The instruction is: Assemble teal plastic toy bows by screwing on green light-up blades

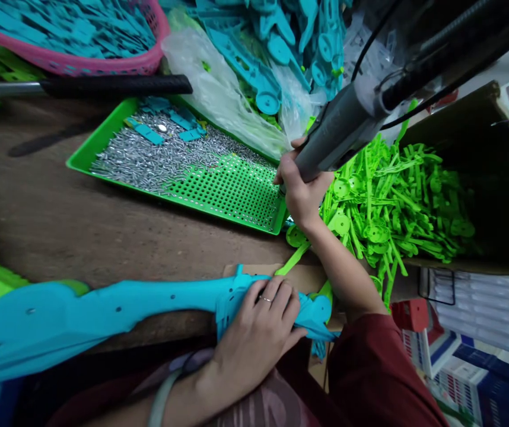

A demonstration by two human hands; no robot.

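Note:
My right hand (pixel 304 190) grips a grey electric screwdriver (pixel 332 133), with cables running from its rear end to the upper right. The tool's front end is by the right end of a green perforated tray (pixel 232 190), its tip largely hidden by my fingers. Small silver screws (pixel 134 157) fill mostly the left part of the tray. My left hand (pixel 261 323), with a ring and a pale bangle, lies over a long blue plastic part (pixel 161 296), its fingers bent around it. More blue pieces show under and beside that hand, and I cannot tell how they join.
Several loose green plastic parts (pixel 370 207) spill from a cardboard box (pixel 495 196) on the right. A pink basket (pixel 159 35) of blue pieces stands at the back left, near a black-handled tool (pixel 116 86). Plastic bags (pixel 228 89) and blue parts (pixel 276 53) pile up behind the tray.

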